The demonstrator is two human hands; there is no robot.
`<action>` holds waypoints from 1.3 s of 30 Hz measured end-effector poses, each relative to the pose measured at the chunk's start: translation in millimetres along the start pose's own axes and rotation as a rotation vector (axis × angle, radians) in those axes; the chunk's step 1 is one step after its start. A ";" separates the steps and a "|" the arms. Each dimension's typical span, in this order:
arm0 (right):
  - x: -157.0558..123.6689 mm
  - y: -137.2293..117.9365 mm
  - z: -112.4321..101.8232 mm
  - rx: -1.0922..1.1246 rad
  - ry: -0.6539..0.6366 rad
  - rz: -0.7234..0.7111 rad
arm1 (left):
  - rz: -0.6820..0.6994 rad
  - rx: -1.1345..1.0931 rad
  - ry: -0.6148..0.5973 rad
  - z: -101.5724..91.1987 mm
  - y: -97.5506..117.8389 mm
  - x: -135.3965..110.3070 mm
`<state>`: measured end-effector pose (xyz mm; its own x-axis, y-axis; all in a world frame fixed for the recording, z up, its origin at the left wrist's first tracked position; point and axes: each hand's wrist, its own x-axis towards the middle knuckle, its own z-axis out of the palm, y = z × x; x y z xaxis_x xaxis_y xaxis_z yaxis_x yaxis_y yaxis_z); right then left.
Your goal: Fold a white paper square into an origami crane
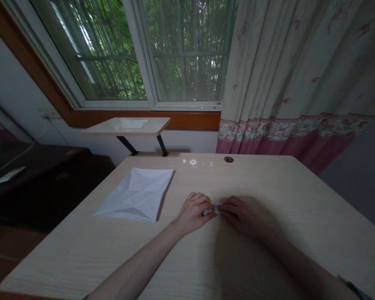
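My left hand point(195, 210) and my right hand point(239, 212) meet near the middle of the desk. Between them is a small folded piece of paper point(217, 209), whitish-blue, pinched by the fingers of both. Most of it is hidden by the fingers, so its full shape does not show. To the left of my left hand, apart from it, lies a large white sheet of paper point(140, 192) with crease lines crossing it and one edge slightly raised.
The pale wooden desk point(112, 254) has a round cable hole point(228, 159) near its back edge. A small raised shelf point(106, 128) at the back left bears another white paper point(133, 123). Behind are a window and a curtain point(268, 83). A dark cabinet point(50, 183) stands at left.
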<state>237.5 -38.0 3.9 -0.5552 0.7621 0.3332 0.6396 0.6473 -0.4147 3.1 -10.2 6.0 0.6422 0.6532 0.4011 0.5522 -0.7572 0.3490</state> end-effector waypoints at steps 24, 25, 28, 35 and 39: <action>-3.1 11.4 6.0 -0.030 0.018 -0.040 | -0.132 -0.119 -0.079 -3.3 3.7 2.5; -3.1 11.8 6.6 -0.030 0.017 -0.044 | -0.141 -0.122 -0.084 -3.0 3.4 2.6; -3.2 12.6 8.4 -0.048 0.009 -0.046 | -0.167 -0.127 -0.094 -2.3 3.0 2.6; -3.3 11.2 11.1 -0.066 0.024 0.022 | -0.197 -0.141 -0.088 -0.3 2.7 2.2; -3.0 12.6 13.9 -0.037 0.086 0.074 | -0.219 -0.156 -0.090 -1.2 2.8 2.8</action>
<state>239.8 -32.3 -14.1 -0.4596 0.8052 0.3748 0.6969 0.5886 -0.4098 5.9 -10.5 9.2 0.5651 0.7931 0.2273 0.5989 -0.5839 0.5481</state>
